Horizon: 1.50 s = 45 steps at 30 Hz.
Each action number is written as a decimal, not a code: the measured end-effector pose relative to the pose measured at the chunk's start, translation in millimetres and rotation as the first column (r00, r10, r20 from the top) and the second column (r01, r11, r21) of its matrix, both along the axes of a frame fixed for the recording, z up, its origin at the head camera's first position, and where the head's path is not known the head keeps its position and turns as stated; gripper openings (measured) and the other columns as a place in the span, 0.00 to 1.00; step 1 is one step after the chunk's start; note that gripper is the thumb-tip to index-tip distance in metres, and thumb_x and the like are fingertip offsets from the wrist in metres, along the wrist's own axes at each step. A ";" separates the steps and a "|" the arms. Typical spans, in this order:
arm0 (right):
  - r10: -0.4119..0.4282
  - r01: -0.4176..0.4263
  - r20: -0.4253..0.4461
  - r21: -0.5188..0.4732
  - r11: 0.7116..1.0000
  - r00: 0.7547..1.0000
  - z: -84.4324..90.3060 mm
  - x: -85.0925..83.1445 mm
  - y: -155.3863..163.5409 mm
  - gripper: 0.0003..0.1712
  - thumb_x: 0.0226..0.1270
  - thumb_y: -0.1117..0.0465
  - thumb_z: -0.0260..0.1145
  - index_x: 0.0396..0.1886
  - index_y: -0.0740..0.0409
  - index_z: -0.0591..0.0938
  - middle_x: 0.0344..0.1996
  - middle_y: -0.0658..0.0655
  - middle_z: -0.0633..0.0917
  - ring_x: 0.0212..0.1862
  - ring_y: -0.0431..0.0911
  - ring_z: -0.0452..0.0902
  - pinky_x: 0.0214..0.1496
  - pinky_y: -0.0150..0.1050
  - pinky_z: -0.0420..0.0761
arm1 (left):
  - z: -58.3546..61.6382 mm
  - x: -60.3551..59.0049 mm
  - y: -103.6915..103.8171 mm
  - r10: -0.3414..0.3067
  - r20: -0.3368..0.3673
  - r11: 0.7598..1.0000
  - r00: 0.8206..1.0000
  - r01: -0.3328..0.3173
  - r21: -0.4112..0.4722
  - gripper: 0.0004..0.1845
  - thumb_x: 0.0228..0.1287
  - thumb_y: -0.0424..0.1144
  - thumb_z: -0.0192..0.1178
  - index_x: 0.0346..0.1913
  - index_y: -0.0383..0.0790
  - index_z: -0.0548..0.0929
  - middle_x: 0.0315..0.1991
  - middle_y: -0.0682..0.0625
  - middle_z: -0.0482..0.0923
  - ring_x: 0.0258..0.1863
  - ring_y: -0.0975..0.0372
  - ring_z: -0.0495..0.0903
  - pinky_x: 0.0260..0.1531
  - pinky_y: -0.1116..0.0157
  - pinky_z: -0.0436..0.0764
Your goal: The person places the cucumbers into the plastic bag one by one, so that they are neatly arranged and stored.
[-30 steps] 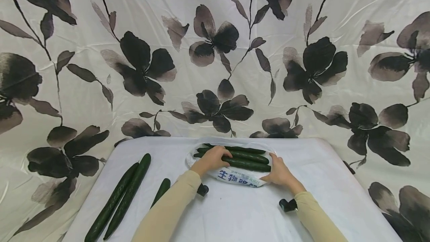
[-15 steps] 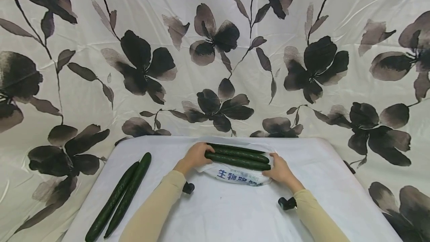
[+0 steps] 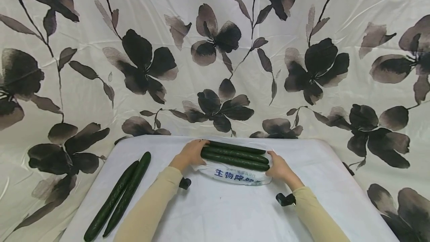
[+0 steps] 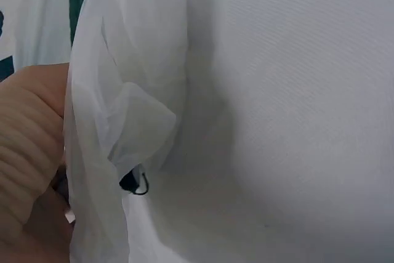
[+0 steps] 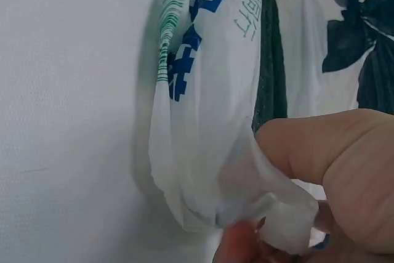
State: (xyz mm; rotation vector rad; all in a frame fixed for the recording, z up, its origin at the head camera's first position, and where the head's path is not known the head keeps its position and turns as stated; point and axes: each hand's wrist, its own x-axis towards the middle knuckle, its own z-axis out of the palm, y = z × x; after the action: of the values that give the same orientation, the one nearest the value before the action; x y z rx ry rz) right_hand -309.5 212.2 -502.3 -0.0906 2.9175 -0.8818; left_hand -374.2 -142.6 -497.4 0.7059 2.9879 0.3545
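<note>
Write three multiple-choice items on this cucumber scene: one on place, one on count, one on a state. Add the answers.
1. Where do the two loose cucumbers lie on the table?
A. near its left edge
B. near its right edge
C. at its centre

2. How many cucumbers lie on the plastic bag?
A. one
B. three
C. six

3. What is the right hand doing?
A. resting flat and open
B. pinching the bag
C. lifting a cucumber

Answers: 1 A, they lie beyond the left sleeve; 2 B, three lie side by side; 3 B, the right wrist view shows plastic between thumb and fingers.
</note>
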 end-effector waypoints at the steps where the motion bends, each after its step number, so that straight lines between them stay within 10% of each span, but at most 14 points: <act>1: -0.005 0.005 0.009 -0.001 1.000 1.000 0.4 -0.2 -0.6 0.51 0.42 0.70 0.72 0.70 0.70 0.61 0.58 0.78 0.70 0.58 0.69 0.68 0.58 0.63 0.70 | 1.7 0.0 -0.2 -0.005 0.010 1.000 1.000 0.005 0.013 0.47 0.42 0.49 0.80 0.68 0.46 0.69 0.62 0.43 0.72 0.62 0.48 0.70 0.61 0.50 0.68; 9: 0.009 -0.009 -0.005 -0.019 1.000 1.000 -4.8 -4.1 -6.4 0.61 0.43 0.59 0.81 0.74 0.63 0.56 0.57 0.78 0.68 0.56 0.71 0.69 0.54 0.66 0.71 | 4.6 -7.2 7.0 -0.056 0.108 0.978 0.993 0.032 0.206 0.45 0.45 0.44 0.79 0.69 0.47 0.70 0.46 0.50 0.77 0.43 0.60 0.75 0.47 0.59 0.75; 17: 0.081 -0.081 0.010 0.001 0.997 0.997 -3.0 -9.5 -6.1 0.69 0.37 0.58 0.84 0.75 0.65 0.51 0.57 0.77 0.70 0.57 0.67 0.70 0.57 0.63 0.70 | 22.0 8.6 2.7 -0.156 0.174 0.896 0.972 0.065 0.439 0.27 0.58 0.35 0.71 0.61 0.40 0.78 0.39 0.48 0.76 0.27 0.60 0.74 0.31 0.62 0.76; 27: 0.116 -0.116 -0.043 -0.002 0.993 0.992 -3.9 -6.8 -2.4 0.65 0.42 0.57 0.82 0.74 0.68 0.51 0.58 0.78 0.70 0.59 0.69 0.67 0.59 0.63 0.68 | 31.9 58.3 -43.8 -0.114 0.029 0.872 0.993 0.086 0.481 0.17 0.62 0.36 0.67 0.53 0.38 0.82 0.36 0.53 0.79 0.32 0.63 0.76 0.33 0.63 0.78; 38: 0.108 -0.111 -0.055 -0.066 0.992 0.993 -13.4 -4.7 2.7 0.63 0.44 0.59 0.81 0.72 0.71 0.52 0.60 0.76 0.69 0.62 0.69 0.65 0.62 0.63 0.65 | 36.2 130.4 -90.9 0.102 0.009 0.923 0.995 -0.098 0.372 0.18 0.61 0.39 0.68 0.54 0.43 0.82 0.42 0.50 0.80 0.35 0.63 0.76 0.29 0.65 0.76; 45: 0.103 -0.106 -0.044 -0.086 0.991 0.994 -12.6 -2.6 3.1 0.61 0.49 0.57 0.79 0.72 0.73 0.51 0.63 0.77 0.66 0.64 0.70 0.62 0.64 0.63 0.63 | 33.1 178.3 -127.6 0.247 0.107 0.882 0.963 -0.270 0.387 0.17 0.60 0.38 0.69 0.52 0.47 0.83 0.42 0.49 0.80 0.33 0.64 0.76 0.29 0.65 0.77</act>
State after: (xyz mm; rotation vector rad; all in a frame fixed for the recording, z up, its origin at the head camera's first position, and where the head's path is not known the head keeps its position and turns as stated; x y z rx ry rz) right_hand -312.1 215.2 -514.8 -0.2674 2.8778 -1.0024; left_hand -195.9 -270.1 -464.3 0.2993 2.9841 1.0042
